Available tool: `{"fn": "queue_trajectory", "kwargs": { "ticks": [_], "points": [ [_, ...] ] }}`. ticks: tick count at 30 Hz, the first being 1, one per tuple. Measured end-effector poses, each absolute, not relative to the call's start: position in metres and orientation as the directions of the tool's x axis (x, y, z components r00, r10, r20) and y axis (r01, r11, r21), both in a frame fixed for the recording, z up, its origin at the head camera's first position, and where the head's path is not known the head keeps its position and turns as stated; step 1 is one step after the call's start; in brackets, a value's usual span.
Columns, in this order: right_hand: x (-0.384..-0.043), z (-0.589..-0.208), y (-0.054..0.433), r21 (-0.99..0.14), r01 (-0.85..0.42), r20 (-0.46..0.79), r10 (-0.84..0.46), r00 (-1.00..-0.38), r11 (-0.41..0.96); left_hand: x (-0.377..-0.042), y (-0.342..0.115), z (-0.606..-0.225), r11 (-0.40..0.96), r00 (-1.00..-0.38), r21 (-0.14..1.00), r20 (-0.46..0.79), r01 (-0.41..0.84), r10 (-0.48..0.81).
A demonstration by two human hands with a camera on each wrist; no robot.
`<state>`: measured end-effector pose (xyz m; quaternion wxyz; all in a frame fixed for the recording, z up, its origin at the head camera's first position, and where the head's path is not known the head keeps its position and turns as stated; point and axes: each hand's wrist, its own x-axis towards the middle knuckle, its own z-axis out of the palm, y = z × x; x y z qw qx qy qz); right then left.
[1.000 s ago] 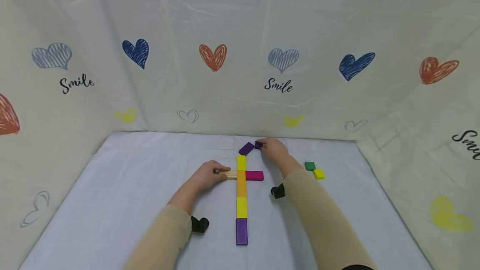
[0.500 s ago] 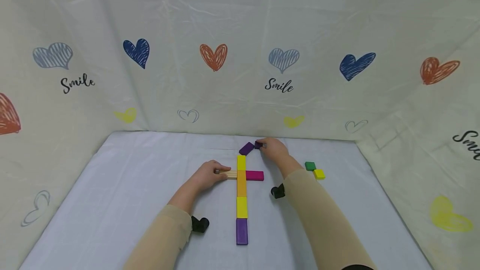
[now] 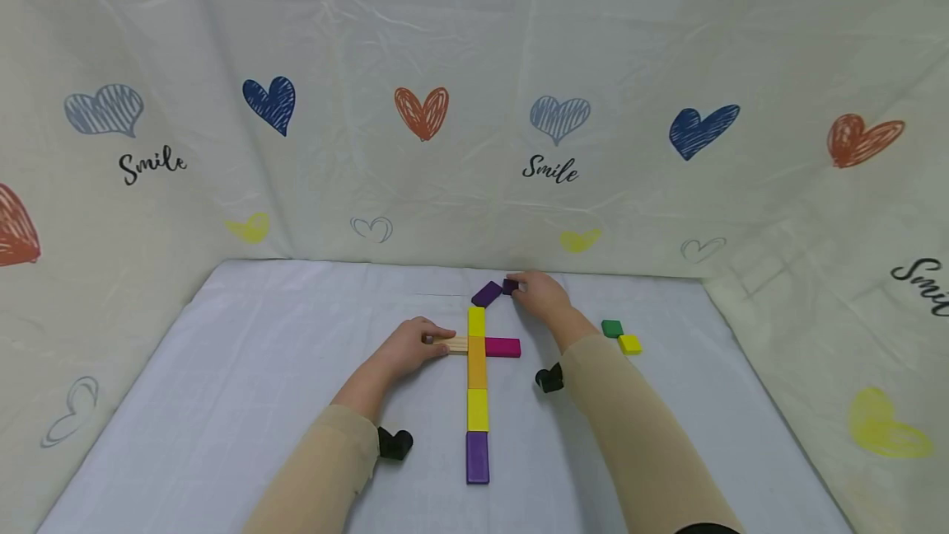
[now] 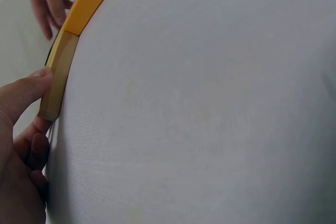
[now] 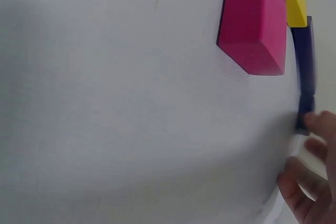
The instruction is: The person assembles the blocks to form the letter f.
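Observation:
My left hand (image 3: 404,346) pinches a plain wooden block (image 3: 454,346) by its left end; the left wrist view shows the thumb (image 4: 37,85) on one side of it. That block meets an orange block (image 3: 477,363), with a magenta block (image 3: 502,347) opposite. At the far end, my right hand (image 3: 544,295) pinches a small dark purple block (image 3: 510,287), touching the end of a slanted purple block (image 3: 486,294). A yellow block (image 3: 477,321) lies just below that slanted one. Nearer me, a second yellow block (image 3: 478,410) and a purple block (image 3: 478,458) continue the column.
Right of my right forearm, a green block (image 3: 612,328) and a small yellow block (image 3: 629,344) lie touching on the white tabletop (image 3: 222,402). Behind the table hangs a cloth backdrop (image 3: 474,188) printed with hearts. Black wrist devices (image 3: 396,444) sit by both sleeves.

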<state>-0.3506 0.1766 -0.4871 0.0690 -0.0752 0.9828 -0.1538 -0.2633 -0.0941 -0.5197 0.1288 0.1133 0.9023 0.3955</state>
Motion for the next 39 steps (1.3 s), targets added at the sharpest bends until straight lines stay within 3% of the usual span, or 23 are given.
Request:
{"fn": "queue_trajectory", "kwargs": {
  "ticks": [12, 27, 39],
  "points": [
    [-0.345, -0.483, 0.202, -0.466, -0.066, -0.056, -0.104, -0.993, 0.882, -0.261, -0.092, -0.517, 0.674, -0.942, 0.733, -0.153, 0.094, 0.297],
    [-0.306, -0.460, 0.274, -0.391, -0.102, -0.049, -0.132, -0.990, 0.915, -0.263, -0.091, -0.520, 0.687, -0.946, 0.723, -0.164, 0.079, 0.281],
    [-0.276, -0.460, 0.342, -0.402, -0.008, -0.106, -0.055, -0.993, 0.916, -0.263, -0.090, -0.520, 0.683, -0.946, 0.727, -0.163, 0.078, 0.282]
  ]
}}
